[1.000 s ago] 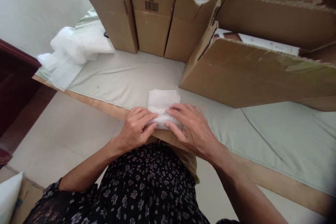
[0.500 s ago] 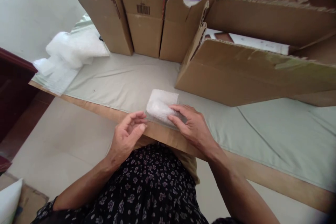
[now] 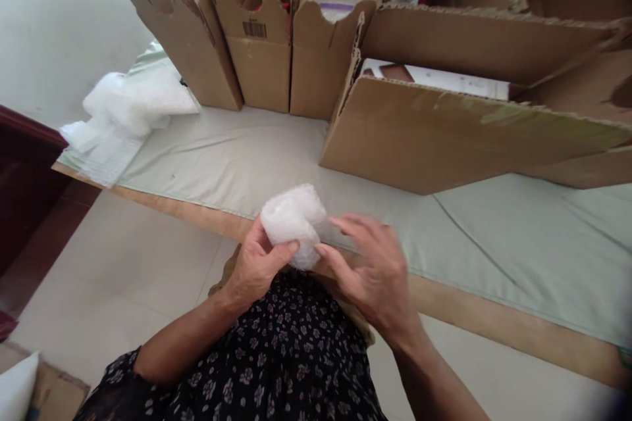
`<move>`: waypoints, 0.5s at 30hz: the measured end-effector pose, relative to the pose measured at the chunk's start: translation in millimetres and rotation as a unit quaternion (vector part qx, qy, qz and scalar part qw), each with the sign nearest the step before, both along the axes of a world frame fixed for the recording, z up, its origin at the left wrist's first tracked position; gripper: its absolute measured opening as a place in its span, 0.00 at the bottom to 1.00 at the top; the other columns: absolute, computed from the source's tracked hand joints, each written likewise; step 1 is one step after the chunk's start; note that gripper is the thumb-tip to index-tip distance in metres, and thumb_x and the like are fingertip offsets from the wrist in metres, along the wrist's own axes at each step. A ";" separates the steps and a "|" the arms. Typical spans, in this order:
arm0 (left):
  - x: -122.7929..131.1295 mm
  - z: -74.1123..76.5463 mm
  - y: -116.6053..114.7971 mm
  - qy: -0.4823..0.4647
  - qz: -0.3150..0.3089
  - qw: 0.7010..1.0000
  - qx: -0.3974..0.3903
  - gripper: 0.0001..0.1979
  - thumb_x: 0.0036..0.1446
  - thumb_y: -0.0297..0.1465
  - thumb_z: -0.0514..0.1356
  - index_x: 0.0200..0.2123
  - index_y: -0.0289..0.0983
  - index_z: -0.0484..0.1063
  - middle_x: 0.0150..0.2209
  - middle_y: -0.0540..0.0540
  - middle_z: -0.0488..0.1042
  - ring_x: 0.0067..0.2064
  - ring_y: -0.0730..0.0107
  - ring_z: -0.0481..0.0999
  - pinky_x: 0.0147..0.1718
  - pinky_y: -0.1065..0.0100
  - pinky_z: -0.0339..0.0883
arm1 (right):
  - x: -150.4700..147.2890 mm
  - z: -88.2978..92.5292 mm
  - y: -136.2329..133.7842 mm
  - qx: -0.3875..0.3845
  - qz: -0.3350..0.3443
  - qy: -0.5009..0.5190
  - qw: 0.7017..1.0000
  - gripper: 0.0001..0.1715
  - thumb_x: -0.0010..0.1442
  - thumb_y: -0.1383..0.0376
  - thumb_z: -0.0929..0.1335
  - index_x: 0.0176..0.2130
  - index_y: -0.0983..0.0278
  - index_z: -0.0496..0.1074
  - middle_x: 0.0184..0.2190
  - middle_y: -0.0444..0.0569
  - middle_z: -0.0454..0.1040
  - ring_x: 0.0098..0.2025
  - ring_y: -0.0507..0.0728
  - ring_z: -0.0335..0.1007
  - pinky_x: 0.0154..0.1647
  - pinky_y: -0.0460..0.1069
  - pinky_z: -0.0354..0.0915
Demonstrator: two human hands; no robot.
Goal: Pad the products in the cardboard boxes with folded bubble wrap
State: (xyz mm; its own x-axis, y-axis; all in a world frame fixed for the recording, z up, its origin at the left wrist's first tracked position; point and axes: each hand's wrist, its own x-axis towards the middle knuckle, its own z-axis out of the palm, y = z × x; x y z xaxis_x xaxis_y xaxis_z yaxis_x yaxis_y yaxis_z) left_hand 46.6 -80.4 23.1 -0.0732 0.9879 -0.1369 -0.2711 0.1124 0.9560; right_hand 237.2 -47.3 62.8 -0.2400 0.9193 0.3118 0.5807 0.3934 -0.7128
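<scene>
A small bundle of white bubble wrap (image 3: 292, 218) is raised at the table's front edge, close to my body. My left hand (image 3: 259, 260) grips it from the left, thumb on the near face and fingers behind. On the other side my right hand (image 3: 372, 263) has its thumb and fingers apart, slightly blurred, with the thumb tip at or very near the bundle's right edge. Whatever the wrap may contain is hidden.
Tall cardboard boxes (image 3: 257, 72) stand along the back, and a wide cardboard box (image 3: 409, 135) holding a white printed item (image 3: 454, 82) is at right. Loose bubble wrap (image 3: 123, 112) lies at the left on the green cloth (image 3: 217, 164).
The bubble wrap bundle has come up off the cloth, nearer my body. My left hand, empty before, has taken hold of it, while my right hand has loosened its grip and spread its fingers.
</scene>
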 end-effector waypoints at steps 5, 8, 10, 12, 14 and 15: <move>2.7 24.0 8.6 0.197 -0.091 0.972 0.089 0.25 0.59 0.28 0.66 0.60 0.40 0.71 0.54 0.42 0.81 0.52 0.59 0.81 0.54 0.60 0.76 | 20.7 4.0 14.3 -0.171 0.109 0.141 0.969 0.54 0.56 0.38 0.75 0.71 0.55 0.60 0.68 0.56 0.68 0.62 0.65 0.72 0.58 0.59 0.72; 10.2 28.8 9.4 0.302 -0.099 0.936 0.151 0.29 0.59 0.25 0.64 0.63 0.40 0.67 0.59 0.40 0.77 0.57 0.57 0.79 0.59 0.55 0.73 | 14.6 4.6 17.7 -0.238 0.098 0.170 0.951 0.53 0.52 0.43 0.79 0.69 0.55 0.65 0.61 0.54 0.74 0.56 0.63 0.75 0.56 0.57 0.73; 12.5 29.1 8.5 0.307 -0.099 0.937 0.132 0.31 0.59 0.26 0.65 0.65 0.41 0.64 0.60 0.39 0.76 0.58 0.56 0.78 0.58 0.55 0.73 | 7.9 4.8 15.7 -0.218 0.046 0.187 0.957 0.38 0.53 0.48 0.80 0.59 0.55 0.74 0.51 0.50 0.79 0.48 0.59 0.76 0.51 0.55 0.73; 11.4 30.3 8.3 0.266 -0.115 0.953 0.088 0.35 0.57 0.29 0.67 0.66 0.42 0.61 0.61 0.39 0.74 0.59 0.54 0.77 0.57 0.55 0.74 | 2.8 5.2 11.9 -0.177 0.004 0.225 0.958 0.25 0.55 0.49 0.79 0.49 0.55 0.79 0.42 0.45 0.80 0.41 0.56 0.75 0.44 0.51 0.72; 8.5 33.2 9.9 0.214 -0.161 0.962 0.046 0.38 0.55 0.32 0.70 0.66 0.43 0.62 0.62 0.39 0.73 0.60 0.53 0.76 0.55 0.56 0.74 | 1.2 5.7 8.7 -0.150 -0.022 0.270 0.951 0.21 0.57 0.48 0.78 0.45 0.56 0.78 0.38 0.43 0.79 0.37 0.54 0.73 0.38 0.49 0.71; 7.0 34.8 11.4 0.196 -0.186 0.962 0.024 0.37 0.53 0.34 0.71 0.65 0.42 0.65 0.60 0.39 0.75 0.58 0.53 0.77 0.53 0.57 0.74 | 2.1 5.8 8.0 -0.145 -0.027 0.282 0.948 0.21 0.59 0.47 0.77 0.45 0.56 0.78 0.37 0.43 0.79 0.36 0.54 0.73 0.36 0.48 0.70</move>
